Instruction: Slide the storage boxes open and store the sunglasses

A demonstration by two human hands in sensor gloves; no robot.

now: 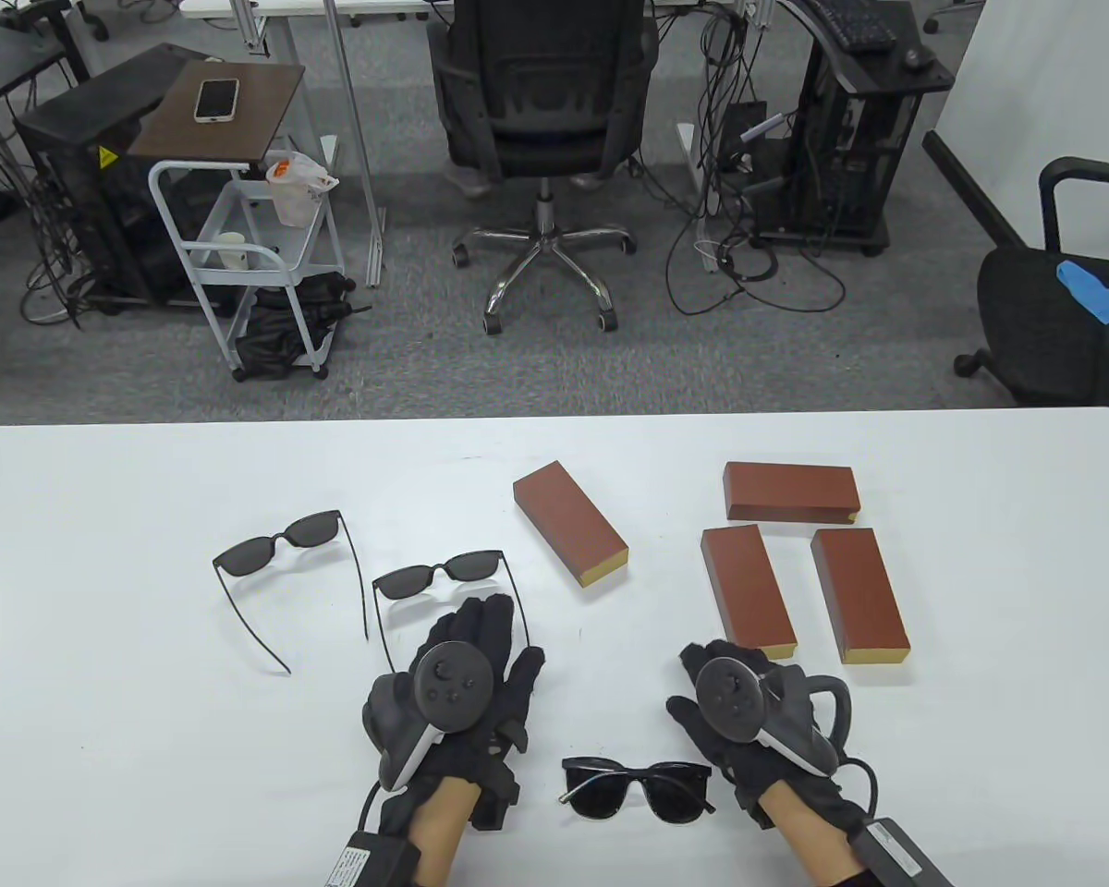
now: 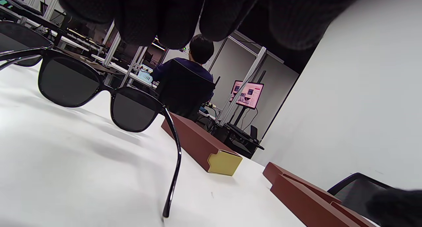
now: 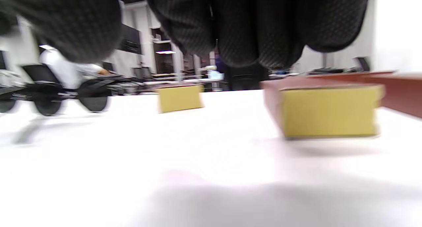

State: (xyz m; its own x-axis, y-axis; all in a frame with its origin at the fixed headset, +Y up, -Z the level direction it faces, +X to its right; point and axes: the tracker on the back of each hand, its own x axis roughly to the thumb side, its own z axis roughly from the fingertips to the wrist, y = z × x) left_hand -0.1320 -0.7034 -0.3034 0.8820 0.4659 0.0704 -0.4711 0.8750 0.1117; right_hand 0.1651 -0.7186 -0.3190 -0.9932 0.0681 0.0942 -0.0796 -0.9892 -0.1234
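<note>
my left hand [image 1: 467,679] lies flat on the white bench [image 1: 148,739], fingers straight, holding nothing, just behind an unfolded pair of sunglasses [image 1: 444,577]. my right hand [image 1: 749,707] hovers with loosely bent fingers, gripping nothing, close to the near end of a brown box [image 1: 749,589]. another unfolded pair [image 1: 282,554] sits far left, a folded pair [image 1: 638,788] between my wrists. three more brown boxes [image 1: 570,522] [image 1: 792,491] [image 1: 859,594] lie beyond, all closed.
</note>
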